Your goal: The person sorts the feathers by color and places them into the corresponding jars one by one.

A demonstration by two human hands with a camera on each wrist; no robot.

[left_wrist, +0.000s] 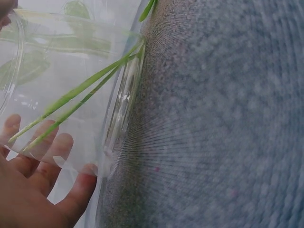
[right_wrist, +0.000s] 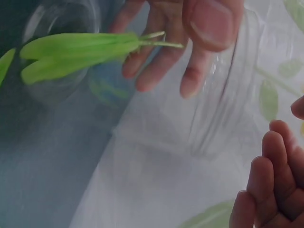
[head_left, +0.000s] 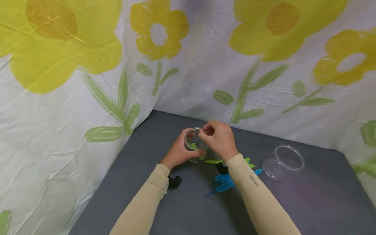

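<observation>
My left hand (head_left: pixel 180 150) grips a clear plastic cup (head_left: pixel 188 143), with its fingers round the wall. Inside the cup are two slim green feathers (left_wrist: pixel 78 90), slanted, their thin quill ends toward the mouth. Close over the table, the cup's base shows in the left wrist view. At the cup's rim in the head view is my right hand (head_left: pixel 221 137), its fingers curled in and the thumb near the forefinger. Nothing shows between those fingertips in the right wrist view, where they appear beside the cup's mouth.
More green feathers (head_left: pixel 214 161) lie just right of the cup, partly under the right wrist. Blue feathers (head_left: pixel 224 186) lie nearer me on the grey table (head_left: pixel 194 209). A second clear cup (head_left: pixel 289 157) stands at the right. Flower-printed white cloth (head_left: pixel 194 88) hangs behind.
</observation>
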